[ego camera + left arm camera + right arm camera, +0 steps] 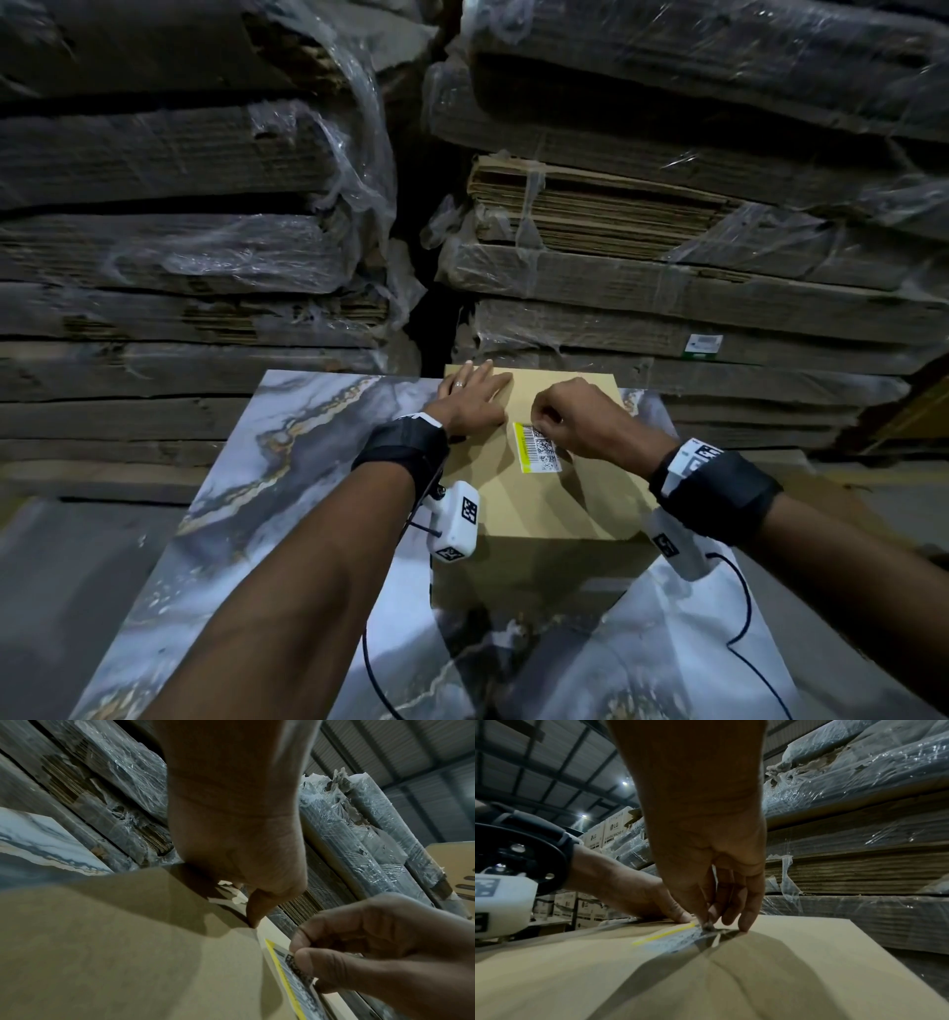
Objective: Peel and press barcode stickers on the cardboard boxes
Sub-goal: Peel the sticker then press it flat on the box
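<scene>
Marbled tabletop bears smooth cardboard box, yellow-edged barcode sticker flat.

Tan, matt, smooth cardboard box bearing a white paper barcode sticker with a yellow edge, slightly glossy. Beneath it, a glossy marble-patterned grey and white table surface. Behind, rough brown corrugated cardboard stacks wrapped in shiny, crinkled clear plastic film. Black cloth wrist straps.
</scene>
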`<state>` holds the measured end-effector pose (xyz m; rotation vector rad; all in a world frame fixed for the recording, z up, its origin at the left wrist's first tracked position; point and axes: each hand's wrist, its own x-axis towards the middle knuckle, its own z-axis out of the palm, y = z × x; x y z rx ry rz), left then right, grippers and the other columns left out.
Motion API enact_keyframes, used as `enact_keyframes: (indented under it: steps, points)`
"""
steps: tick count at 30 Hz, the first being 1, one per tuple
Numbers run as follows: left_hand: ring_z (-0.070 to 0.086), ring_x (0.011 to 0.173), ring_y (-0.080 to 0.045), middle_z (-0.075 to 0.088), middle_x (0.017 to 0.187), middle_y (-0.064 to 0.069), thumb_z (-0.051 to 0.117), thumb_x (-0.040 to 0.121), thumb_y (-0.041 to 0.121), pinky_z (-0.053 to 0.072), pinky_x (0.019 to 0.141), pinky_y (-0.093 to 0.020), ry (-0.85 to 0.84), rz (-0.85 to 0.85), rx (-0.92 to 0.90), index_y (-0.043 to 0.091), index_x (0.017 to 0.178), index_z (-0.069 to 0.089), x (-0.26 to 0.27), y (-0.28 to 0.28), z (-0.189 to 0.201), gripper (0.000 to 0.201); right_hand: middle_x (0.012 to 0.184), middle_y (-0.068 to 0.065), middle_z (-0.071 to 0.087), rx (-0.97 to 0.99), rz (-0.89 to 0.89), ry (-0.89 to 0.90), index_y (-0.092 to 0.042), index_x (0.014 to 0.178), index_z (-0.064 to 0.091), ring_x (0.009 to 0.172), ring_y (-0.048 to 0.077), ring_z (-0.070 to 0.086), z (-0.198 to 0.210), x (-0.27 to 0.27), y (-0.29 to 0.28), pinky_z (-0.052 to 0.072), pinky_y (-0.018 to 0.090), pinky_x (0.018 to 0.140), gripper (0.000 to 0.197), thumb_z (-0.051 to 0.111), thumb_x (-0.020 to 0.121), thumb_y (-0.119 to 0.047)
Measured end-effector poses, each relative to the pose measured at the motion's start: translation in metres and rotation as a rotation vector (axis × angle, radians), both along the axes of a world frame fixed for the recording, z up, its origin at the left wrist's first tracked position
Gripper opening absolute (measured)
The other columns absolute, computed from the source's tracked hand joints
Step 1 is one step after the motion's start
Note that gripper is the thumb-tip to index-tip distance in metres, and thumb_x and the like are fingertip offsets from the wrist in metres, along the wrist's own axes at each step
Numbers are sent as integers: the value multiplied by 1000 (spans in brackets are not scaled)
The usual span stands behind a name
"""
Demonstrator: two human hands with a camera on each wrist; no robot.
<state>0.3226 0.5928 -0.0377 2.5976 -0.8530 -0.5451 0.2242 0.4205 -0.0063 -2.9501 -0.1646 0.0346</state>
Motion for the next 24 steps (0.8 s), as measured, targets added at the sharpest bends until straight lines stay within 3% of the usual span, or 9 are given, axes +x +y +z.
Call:
enact_keyframes:
  steps: [7, 10, 13, 17, 20, 24]
  points:
    - [-13, 155, -21, -6, 170, 1, 51, 98, 30, -7, 121, -41, -6, -9, 12, 34, 161, 17, -2, -1, 2, 71, 91, 6, 58, -94, 20, -133, -15, 93, 57, 84, 27, 50, -27, -14, 2, 47, 45, 70, 10, 50, 99, -18]
    - [-13, 155, -21, -6, 170, 1, 51, 98, 31, -6, 121, -42, -10, -12, 19, 34, 160, 17, -1, -1, 1, 71, 93, 4, 53, -112, 59, -171, -14, 97, 54, 82, 23, 45, -27, -20, 2, 44, 40, 69, 5, 51, 101, -13]
    - [-13, 155, -20, -6, 170, 1, 51, 98, 32, -7, 121, -41, -4, -9, 14, 34, 160, 17, 0, -1, 0, 71, 96, 1, 51, -7, 51, -175, -16, 101, 53, 84, 19, 44, -24, -24, 0, 43, 36, 72, 5, 50, 104, -18]
    - [-13, 155, -21, -6, 170, 1, 49, 98, 30, -7, 121, -42, -13, -14, 20, 34, 160, 16, -1, -2, 1, 70, 94, -6, 51, 119, 19, -115, -26, 97, 54, 84, 16, 48, -20, -22, -10, 38, 31, 71, 3, 57, 99, -25]
    - [-13, 155, -21, -6, 170, 1, 47, 100, 31, -7, 121, -43, -25, -17, 22, 34, 161, 16, -2, -1, 1, 69, 91, -9, 51, 167, 14, -153, -30, 96, 52, 82, 15, 48, -17, -19, -13, 36, 29, 70, 16, 63, 88, -22]
    - [-12, 155, -21, -6, 170, 1, 44, 102, 33, -7, 121, -43, -24, 2, 2, 36, 160, 17, -5, -1, 2, 65, 99, -3, 59, 235, -9, -172, -22, 118, 49, 85, 19, 55, -12, -15, -4, 43, 33, 70, 40, 67, 82, -21]
